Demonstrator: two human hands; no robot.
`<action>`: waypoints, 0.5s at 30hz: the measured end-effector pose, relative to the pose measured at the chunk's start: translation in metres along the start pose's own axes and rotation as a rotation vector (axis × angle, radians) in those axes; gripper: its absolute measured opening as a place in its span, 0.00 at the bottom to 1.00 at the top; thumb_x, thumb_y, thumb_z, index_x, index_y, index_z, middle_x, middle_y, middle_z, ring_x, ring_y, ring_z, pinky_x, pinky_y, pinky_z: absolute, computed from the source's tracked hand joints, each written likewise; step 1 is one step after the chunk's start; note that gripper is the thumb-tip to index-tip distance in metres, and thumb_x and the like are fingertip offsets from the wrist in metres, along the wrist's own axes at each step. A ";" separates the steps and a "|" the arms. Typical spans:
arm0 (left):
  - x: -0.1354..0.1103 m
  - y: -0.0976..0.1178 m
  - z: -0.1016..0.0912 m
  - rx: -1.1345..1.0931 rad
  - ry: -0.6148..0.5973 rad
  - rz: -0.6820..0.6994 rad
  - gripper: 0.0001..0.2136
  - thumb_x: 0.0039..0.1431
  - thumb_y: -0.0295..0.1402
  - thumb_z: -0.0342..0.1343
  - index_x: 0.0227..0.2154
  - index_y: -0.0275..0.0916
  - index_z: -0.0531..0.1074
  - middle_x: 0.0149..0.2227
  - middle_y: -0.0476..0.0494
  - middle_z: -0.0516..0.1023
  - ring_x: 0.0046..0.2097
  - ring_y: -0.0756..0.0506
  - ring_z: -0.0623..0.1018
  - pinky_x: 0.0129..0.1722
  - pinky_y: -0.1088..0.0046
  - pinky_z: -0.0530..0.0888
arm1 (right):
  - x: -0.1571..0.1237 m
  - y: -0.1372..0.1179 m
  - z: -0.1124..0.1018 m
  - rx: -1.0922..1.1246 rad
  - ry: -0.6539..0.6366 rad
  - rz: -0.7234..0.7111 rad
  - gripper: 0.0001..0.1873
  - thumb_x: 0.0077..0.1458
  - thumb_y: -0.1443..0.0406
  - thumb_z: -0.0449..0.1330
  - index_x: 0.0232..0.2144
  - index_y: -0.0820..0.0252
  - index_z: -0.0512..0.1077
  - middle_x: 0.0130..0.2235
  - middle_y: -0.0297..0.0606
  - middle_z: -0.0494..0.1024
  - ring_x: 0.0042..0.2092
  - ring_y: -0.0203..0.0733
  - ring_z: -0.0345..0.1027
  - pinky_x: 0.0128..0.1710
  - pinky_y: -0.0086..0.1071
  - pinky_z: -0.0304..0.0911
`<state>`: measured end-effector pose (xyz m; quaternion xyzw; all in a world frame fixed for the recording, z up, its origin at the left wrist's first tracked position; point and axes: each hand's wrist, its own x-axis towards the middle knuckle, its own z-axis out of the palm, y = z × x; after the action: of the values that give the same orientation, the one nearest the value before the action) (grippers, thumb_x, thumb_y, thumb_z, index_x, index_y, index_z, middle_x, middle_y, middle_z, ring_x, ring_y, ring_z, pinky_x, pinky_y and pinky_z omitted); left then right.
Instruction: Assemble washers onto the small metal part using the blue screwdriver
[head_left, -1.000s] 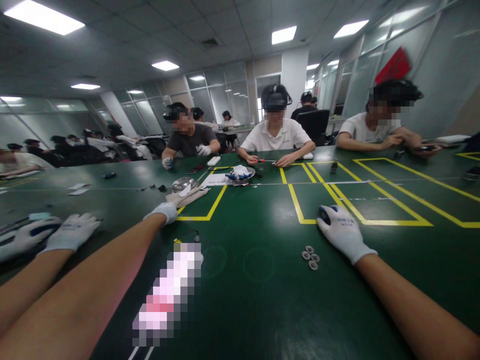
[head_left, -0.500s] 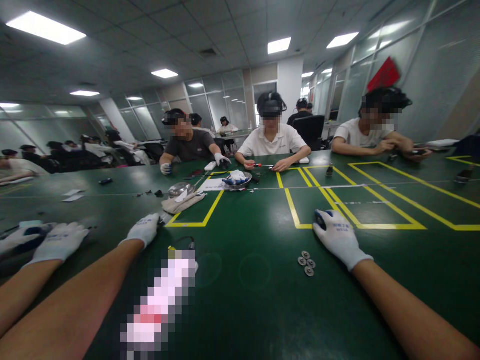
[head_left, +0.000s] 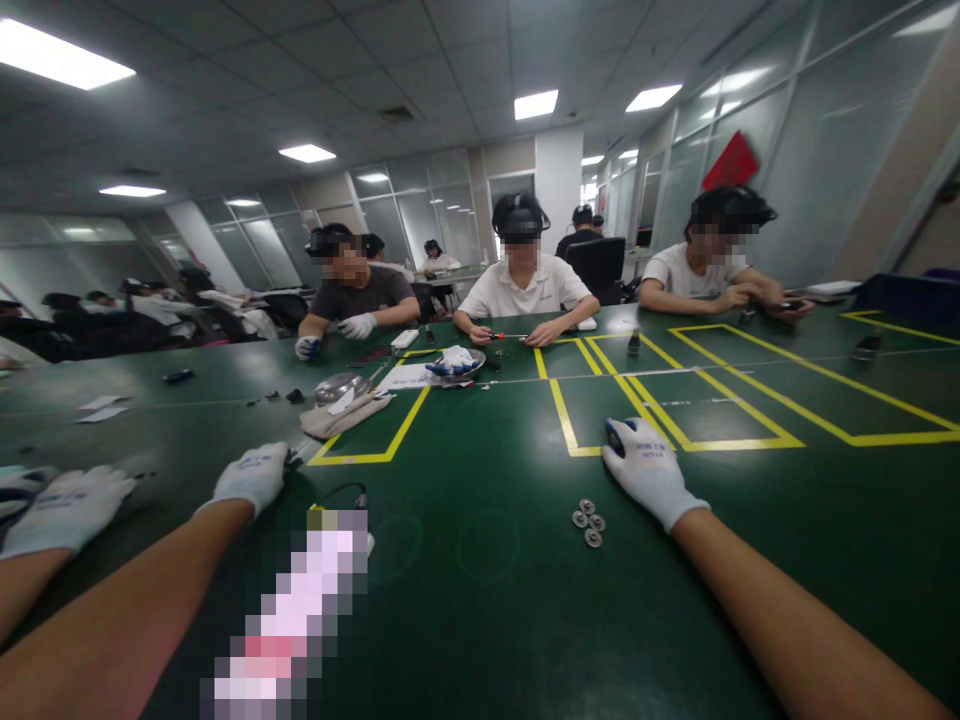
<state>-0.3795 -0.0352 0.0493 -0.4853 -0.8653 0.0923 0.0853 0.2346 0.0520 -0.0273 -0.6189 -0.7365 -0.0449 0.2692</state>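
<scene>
My left hand, in a white glove, lies on the green table with its fingers curled under. A small pale piece shows just past its fingertips, and I cannot make out what it grips. My right hand, also gloved, rests on the table near a yellow floor-tape line. Its fingers are closed over a dark blue object. Several small round metal washers lie in a cluster just left of my right wrist. A folded beige cloth with a metal bowl on it lies beyond my left hand.
Another person's gloved hand rests at the far left. A black cable loop lies by a blurred-out patch. Three people sit across the table; a dish with gloves and papers stand before them.
My left hand has drawn back toward me, away from the beige cloth. My right hand has stayed over the blue object. The view has swung slightly right.
</scene>
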 end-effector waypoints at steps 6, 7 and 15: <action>0.002 -0.004 0.003 0.022 0.038 0.049 0.15 0.57 0.32 0.50 0.47 0.42 0.70 0.58 0.36 0.75 0.57 0.37 0.74 0.53 0.64 0.69 | 0.001 0.000 0.000 0.002 -0.018 0.011 0.23 0.61 0.58 0.57 0.56 0.59 0.72 0.51 0.49 0.72 0.51 0.50 0.68 0.50 0.38 0.62; 0.002 -0.001 -0.003 0.033 0.050 0.055 0.14 0.58 0.32 0.49 0.46 0.40 0.71 0.57 0.34 0.75 0.56 0.36 0.75 0.53 0.63 0.70 | 0.001 0.000 0.000 0.000 -0.021 0.013 0.23 0.61 0.58 0.57 0.56 0.59 0.72 0.52 0.49 0.72 0.51 0.50 0.68 0.50 0.37 0.62; 0.005 0.136 -0.114 -0.114 0.201 0.243 0.19 0.60 0.43 0.55 0.49 0.36 0.72 0.51 0.32 0.78 0.50 0.36 0.77 0.51 0.64 0.72 | 0.002 0.003 0.004 0.019 -0.021 0.001 0.26 0.59 0.59 0.58 0.58 0.61 0.71 0.55 0.51 0.71 0.54 0.53 0.66 0.54 0.40 0.61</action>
<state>-0.2426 0.0475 0.1269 -0.5973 -0.7911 0.0034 0.1319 0.2357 0.0560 -0.0306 -0.6173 -0.7393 -0.0311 0.2672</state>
